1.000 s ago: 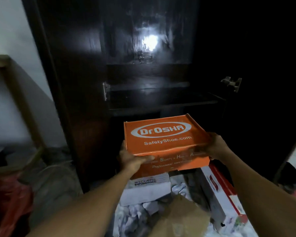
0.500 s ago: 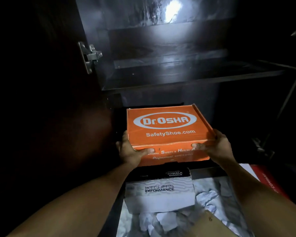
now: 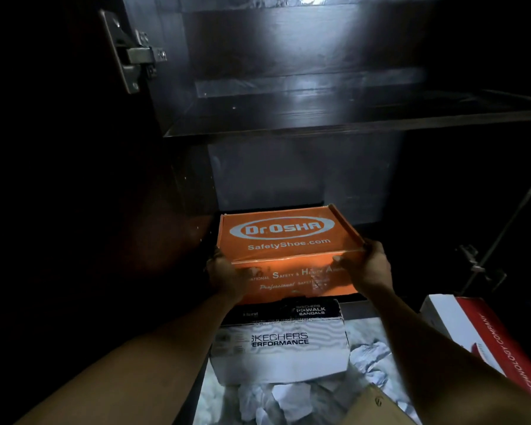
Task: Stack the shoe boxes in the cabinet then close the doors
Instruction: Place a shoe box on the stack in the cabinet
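The left hand (image 3: 224, 274) and right hand (image 3: 369, 268) clamp the orange box (image 3: 284, 237) by its near corners, thumbs on the lid reading "Dr.OSHA SafetyShoe.com". It is low in the cabinet (image 3: 288, 173), under the shelf (image 3: 334, 128). Nearer lies a white box (image 3: 279, 351) marked "SKECHERS PERFORMANCE". The orange box is now lower and deeper than half a second ago.

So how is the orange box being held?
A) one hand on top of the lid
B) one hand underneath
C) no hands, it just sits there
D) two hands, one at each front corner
D: the left hand grips the left front corner of the orange box and the right hand grips its right front corner.
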Demonstrator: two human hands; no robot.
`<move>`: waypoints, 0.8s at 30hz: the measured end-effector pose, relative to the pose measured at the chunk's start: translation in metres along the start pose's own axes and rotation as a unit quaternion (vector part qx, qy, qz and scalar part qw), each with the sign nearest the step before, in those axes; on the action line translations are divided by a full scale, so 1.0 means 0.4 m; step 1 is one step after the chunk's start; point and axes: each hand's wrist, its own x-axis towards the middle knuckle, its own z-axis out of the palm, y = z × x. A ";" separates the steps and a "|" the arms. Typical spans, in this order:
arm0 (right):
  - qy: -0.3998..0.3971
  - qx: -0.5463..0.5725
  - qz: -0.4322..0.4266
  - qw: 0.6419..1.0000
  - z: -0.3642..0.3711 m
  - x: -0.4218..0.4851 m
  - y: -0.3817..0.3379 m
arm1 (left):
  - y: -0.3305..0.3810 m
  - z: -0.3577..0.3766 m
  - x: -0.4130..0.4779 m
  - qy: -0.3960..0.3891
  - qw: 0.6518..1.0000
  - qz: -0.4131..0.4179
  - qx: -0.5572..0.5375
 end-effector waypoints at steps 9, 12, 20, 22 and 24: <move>-0.016 -0.065 -0.011 0.998 0.014 -0.010 0.035 | -0.038 0.048 -0.011 0.002 0.988 0.016 0.153; -0.005 -0.028 -0.006 1.000 0.026 -0.014 0.040 | -0.050 0.064 -0.004 0.040 0.993 0.017 0.106; -0.054 -0.020 -0.005 0.998 0.052 0.002 0.013 | -0.052 0.054 -0.003 0.041 0.990 0.044 0.128; -0.057 -0.023 -0.002 0.998 0.060 0.003 0.010 | -0.040 0.057 0.006 0.039 0.982 0.026 0.181; -0.059 -0.015 -0.003 0.998 0.074 0.009 0.022 | -0.018 0.057 0.008 0.028 0.979 0.012 0.202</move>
